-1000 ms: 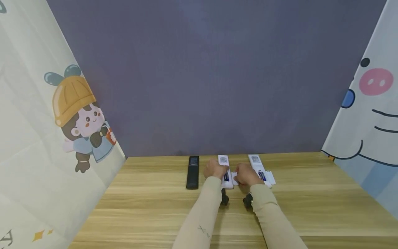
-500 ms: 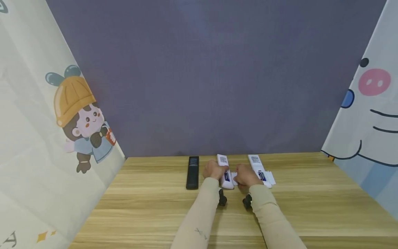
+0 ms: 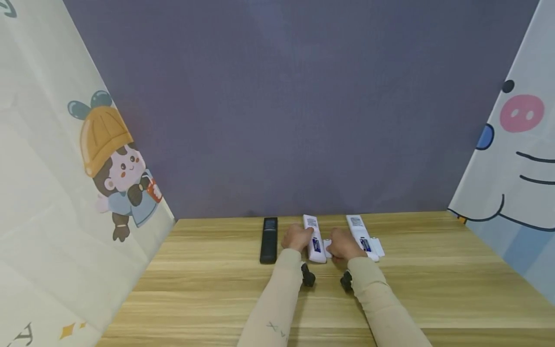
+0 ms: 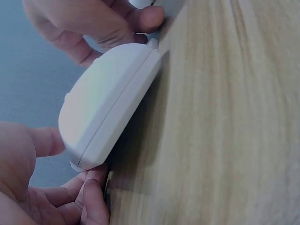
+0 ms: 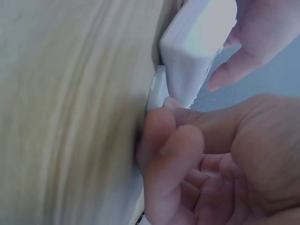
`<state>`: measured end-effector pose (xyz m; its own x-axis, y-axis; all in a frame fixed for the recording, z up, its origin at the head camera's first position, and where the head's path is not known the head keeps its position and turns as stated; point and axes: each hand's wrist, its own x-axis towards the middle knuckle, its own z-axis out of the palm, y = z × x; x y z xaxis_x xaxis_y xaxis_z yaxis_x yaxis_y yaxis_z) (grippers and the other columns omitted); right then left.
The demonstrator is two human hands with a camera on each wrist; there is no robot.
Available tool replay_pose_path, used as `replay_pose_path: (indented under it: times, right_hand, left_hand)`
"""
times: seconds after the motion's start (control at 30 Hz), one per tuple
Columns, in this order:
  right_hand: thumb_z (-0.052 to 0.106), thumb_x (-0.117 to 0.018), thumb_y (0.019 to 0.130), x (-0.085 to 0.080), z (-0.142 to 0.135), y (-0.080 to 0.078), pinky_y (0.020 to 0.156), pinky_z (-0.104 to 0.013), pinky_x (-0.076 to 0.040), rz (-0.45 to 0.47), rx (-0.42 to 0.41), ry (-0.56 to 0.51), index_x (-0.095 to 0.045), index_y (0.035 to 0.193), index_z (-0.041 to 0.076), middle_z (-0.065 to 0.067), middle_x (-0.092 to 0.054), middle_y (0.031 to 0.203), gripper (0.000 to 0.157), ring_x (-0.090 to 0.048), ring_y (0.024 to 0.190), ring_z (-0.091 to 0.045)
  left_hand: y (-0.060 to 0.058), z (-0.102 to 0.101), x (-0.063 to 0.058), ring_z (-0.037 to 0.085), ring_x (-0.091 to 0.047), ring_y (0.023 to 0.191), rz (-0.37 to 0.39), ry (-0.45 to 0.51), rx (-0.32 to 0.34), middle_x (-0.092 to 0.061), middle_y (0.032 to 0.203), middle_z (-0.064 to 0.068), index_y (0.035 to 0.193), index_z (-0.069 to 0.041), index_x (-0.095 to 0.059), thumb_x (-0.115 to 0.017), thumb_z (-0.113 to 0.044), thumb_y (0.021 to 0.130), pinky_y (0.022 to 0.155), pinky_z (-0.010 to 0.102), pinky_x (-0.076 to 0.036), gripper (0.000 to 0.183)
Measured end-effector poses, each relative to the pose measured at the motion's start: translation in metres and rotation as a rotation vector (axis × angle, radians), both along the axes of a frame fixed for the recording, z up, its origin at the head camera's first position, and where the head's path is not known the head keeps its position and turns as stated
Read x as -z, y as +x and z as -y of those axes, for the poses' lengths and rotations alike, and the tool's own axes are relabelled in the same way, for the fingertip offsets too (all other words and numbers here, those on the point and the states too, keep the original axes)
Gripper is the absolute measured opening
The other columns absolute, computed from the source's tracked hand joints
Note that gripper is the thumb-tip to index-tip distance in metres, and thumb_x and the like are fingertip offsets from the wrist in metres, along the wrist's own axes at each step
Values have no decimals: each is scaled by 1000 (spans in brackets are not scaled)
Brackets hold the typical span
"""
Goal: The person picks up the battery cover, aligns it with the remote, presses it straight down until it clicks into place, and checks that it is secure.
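A white remote control (image 3: 316,246) lies with its back up on the wooden table, a dark blue battery showing in its open compartment. My left hand (image 3: 297,237) holds its left side, thumb on the upper edge and fingers low beside it. In the left wrist view the remote (image 4: 105,101) is tilted, that side raised off the table. My right hand (image 3: 345,244) pinches the small white battery cover (image 3: 328,248) between thumb and index finger, close to the remote's right side. The curled fingers hide part of the cover (image 5: 158,89) in the right wrist view.
Left of the hands lies a black remote control (image 3: 269,241). On the right is a second white remote (image 3: 356,225) with a battery showing, and a white cover (image 3: 376,247) beside it. A dark panel (image 3: 303,106) stands behind the table (image 3: 208,289).
My left hand has moved slightly left, its thumb now nearer the remote's left edge. The white remote has tilted a little. My right hand has stayed almost in place.
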<state>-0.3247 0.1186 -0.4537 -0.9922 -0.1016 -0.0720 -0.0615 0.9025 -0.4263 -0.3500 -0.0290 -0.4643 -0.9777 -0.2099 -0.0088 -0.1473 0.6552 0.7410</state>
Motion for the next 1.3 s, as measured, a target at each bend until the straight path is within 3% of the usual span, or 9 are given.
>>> replay_pose_path:
  times: [0.13,0.27,0.5,0.67,0.83,1.3]
  right_hand:
    - [5,-69,90,3,0,-2,71,-35,-53,-12,-2,29,-65,109,-7,-18,-70,96,23,-61,65,-19]
    - [5,-69,90,5,-1,-1,64,-32,-53,-16,2,13,-65,113,-8,-18,-72,98,27,-60,56,-17]
    - [4,-67,89,7,-3,-1,54,-28,-48,-40,-18,1,-62,107,-9,-14,-69,79,22,-55,46,-14]
    - [3,-66,90,5,-3,-1,53,-28,-48,-17,-12,-7,-60,110,-9,-13,-67,79,24,-54,47,-14]
    - [3,-66,88,4,-2,1,53,-28,-49,-19,-7,-18,-61,107,-7,-13,-67,83,21,-55,46,-14]
    - [4,-66,91,3,0,4,47,-27,-49,-17,14,-48,-62,102,-6,-5,-63,56,16,-58,43,-14]
  left_hand:
    - [3,2,-2,23,-60,72,3,16,-4,-70,79,7,79,-10,-69,-70,-36,87,63,35,-42,27]
    - [2,3,-1,22,-58,70,11,36,-1,-70,79,6,80,-10,-71,-71,-36,88,62,35,-41,27]
    - [0,4,4,20,-59,72,-3,100,-4,-73,85,4,87,-12,-75,-72,-37,89,66,34,-42,25]
    - [1,7,7,19,-62,76,-13,118,11,-75,91,4,93,-12,-77,-73,-39,90,68,33,-44,27]
    - [4,11,9,18,-65,83,-10,197,28,-77,97,3,101,-12,-79,-74,-40,91,71,31,-46,30]
    - [5,20,14,15,-65,82,-37,345,93,-77,96,5,105,-8,-79,-73,-34,95,70,28,-51,28]
